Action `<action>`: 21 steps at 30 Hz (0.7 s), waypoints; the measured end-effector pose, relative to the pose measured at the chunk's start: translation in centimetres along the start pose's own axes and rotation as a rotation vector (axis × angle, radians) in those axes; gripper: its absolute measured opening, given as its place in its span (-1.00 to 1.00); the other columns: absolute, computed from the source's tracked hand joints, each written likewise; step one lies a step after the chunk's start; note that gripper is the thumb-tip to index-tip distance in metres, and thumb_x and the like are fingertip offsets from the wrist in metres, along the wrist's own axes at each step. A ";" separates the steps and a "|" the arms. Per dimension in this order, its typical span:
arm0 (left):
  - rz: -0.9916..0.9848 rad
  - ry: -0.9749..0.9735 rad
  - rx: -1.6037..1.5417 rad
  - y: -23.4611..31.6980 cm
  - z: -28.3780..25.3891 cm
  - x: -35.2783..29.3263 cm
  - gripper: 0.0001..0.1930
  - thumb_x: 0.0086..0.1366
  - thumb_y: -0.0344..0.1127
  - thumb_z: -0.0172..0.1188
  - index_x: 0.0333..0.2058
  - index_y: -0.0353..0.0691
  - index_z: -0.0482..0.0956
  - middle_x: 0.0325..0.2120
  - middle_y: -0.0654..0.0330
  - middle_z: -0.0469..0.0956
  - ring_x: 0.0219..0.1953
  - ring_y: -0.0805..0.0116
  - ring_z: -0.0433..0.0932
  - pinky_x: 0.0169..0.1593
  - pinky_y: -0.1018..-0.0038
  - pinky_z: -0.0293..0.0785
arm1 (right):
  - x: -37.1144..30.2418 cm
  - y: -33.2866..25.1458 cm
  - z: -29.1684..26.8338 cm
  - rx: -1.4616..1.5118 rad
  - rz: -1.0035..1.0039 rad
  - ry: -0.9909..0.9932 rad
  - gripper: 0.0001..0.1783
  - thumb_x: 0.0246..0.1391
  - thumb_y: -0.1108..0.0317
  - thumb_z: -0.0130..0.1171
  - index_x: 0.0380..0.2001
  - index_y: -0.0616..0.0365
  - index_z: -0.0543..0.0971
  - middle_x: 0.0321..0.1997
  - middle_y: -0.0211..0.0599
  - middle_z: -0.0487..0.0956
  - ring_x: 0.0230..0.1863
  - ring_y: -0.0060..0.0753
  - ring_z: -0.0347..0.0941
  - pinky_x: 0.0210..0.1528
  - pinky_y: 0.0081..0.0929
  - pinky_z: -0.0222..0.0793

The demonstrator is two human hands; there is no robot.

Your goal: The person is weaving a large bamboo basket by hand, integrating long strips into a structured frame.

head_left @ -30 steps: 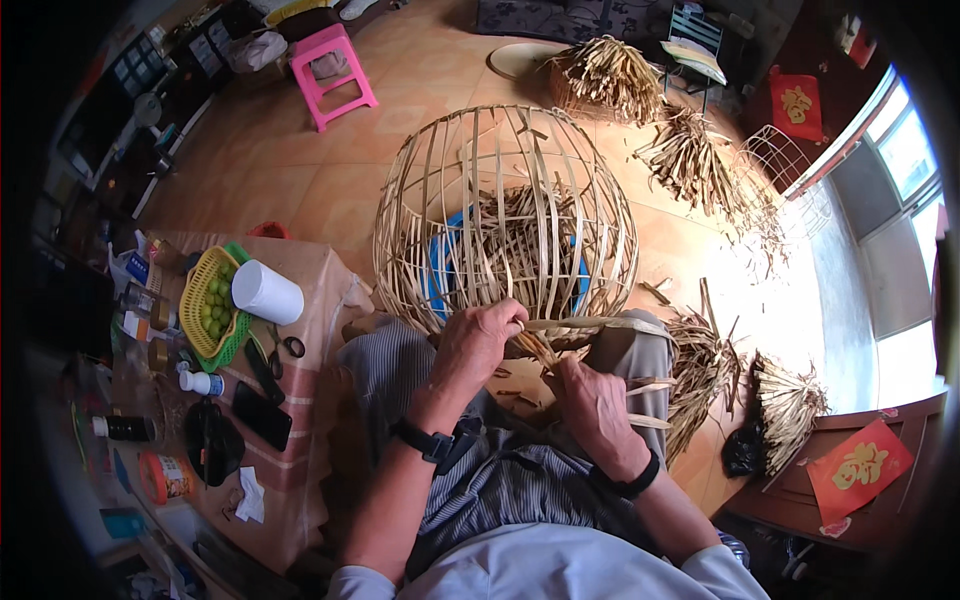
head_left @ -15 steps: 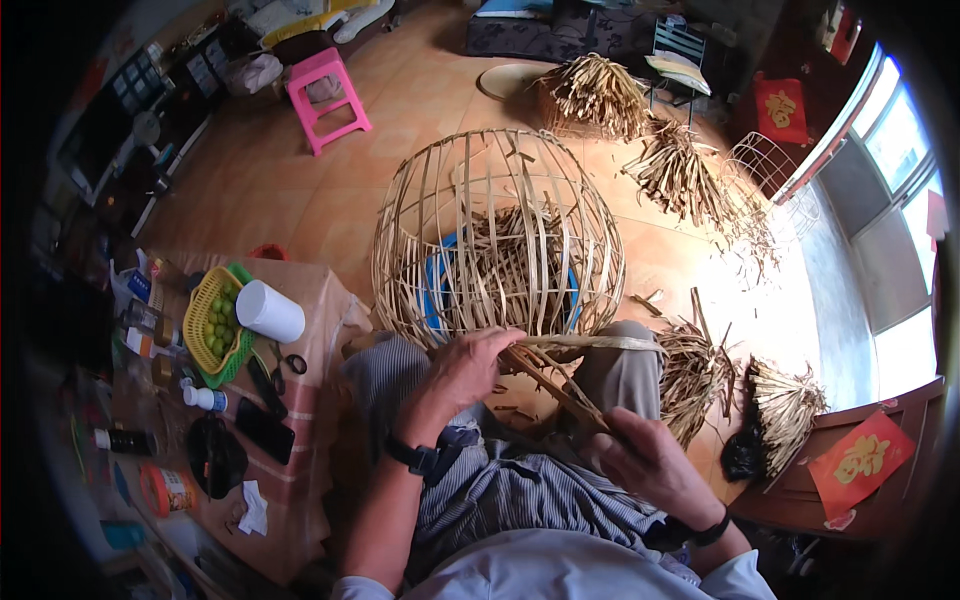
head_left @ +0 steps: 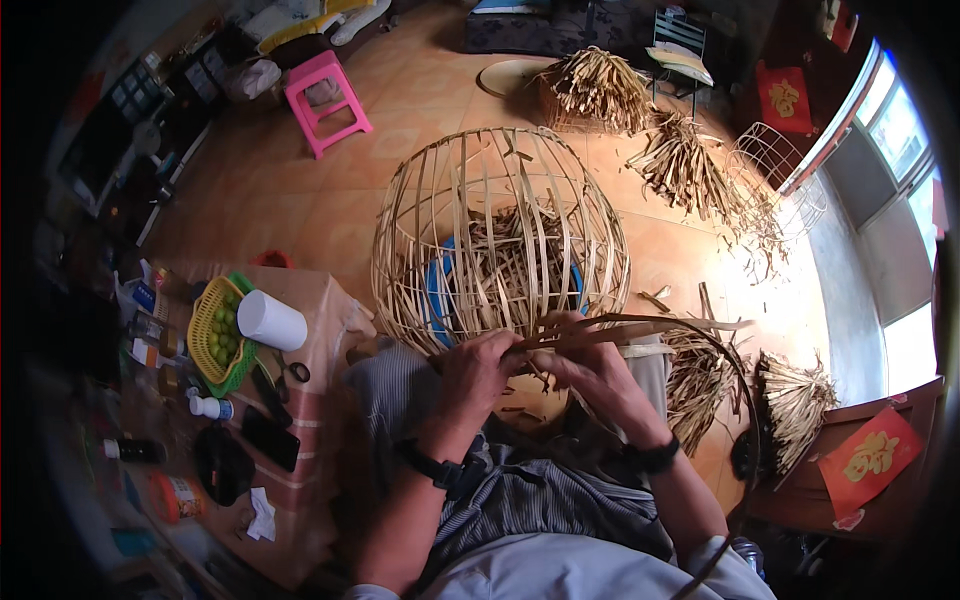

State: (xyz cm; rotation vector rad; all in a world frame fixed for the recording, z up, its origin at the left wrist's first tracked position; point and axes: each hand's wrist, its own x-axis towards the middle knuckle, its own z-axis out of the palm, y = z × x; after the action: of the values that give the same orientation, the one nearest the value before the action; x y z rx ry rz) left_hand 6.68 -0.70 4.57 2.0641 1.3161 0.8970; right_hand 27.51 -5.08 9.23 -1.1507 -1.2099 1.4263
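Note:
A round openwork basket of pale bamboo strips (head_left: 543, 262) stands in front of my knees, its near rim by my hands. My left hand (head_left: 477, 374) is closed at this rim, pinching a brown plant strip (head_left: 748, 400). Close beside it, my right hand (head_left: 598, 376) has its fingers bent round the same strip. From my hands the strip arcs out to the right and curls down past my right forearm. The fingertips partly hide where it meets the rim. Behind the slats show a blue tub (head_left: 438, 292) and a heap of dry strips.
Bundles of dry strips (head_left: 683, 170) lie on the tiled floor to the right and far right. On the left, a table (head_left: 310, 300) bears a yellow basket of green fruit (head_left: 212, 335), a white canister (head_left: 271, 320), scissors and a phone (head_left: 270, 435). A pink stool (head_left: 325, 100) stands farther off.
My right hand has moved up and left from my lap to beside my left hand. The brown strip now loops out to the right, where before it stretched between my hands.

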 end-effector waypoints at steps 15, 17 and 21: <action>0.047 0.010 0.527 1.5 3.6 -1.1 -0.22 0.21 -0.05 0.54 0.24 -0.42 0.43 -0.23 -0.09 0.62 -0.15 -0.11 0.60 0.01 0.04 0.47 | 8.7 -1.7 0.1 -0.140 -0.288 -0.178 -0.81 0.43 0.39 0.26 -0.06 0.33 0.61 -0.10 -0.26 0.64 -0.02 -0.36 0.63 0.11 -0.45 0.53; 0.061 -0.023 0.609 1.2 4.1 -0.7 -0.26 0.20 -0.05 0.54 0.18 -0.43 0.46 -0.23 -0.08 0.61 -0.14 -0.09 0.60 0.04 0.06 0.44 | 8.5 -3.2 0.0 -0.401 -0.248 -0.240 -0.80 0.41 0.40 0.26 -0.05 0.34 0.61 -0.09 -0.17 0.64 0.00 -0.30 0.63 0.13 -0.44 0.52; 0.146 -0.022 0.757 0.3 5.0 0.1 -0.54 0.32 -0.11 0.37 0.01 -0.34 0.53 -0.29 0.00 0.60 -0.17 -0.02 0.61 0.09 0.09 0.45 | 8.0 0.3 -1.2 -0.751 -0.681 -0.057 -0.75 0.33 0.38 0.19 0.02 0.16 0.66 -0.01 0.00 0.69 0.00 0.03 0.69 0.05 -0.26 0.60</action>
State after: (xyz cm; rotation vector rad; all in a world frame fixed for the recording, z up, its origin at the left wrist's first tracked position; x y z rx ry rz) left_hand 10.71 -1.09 1.61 2.7473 1.6827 0.4501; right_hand 27.42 2.92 8.05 -0.9988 -2.0222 0.4877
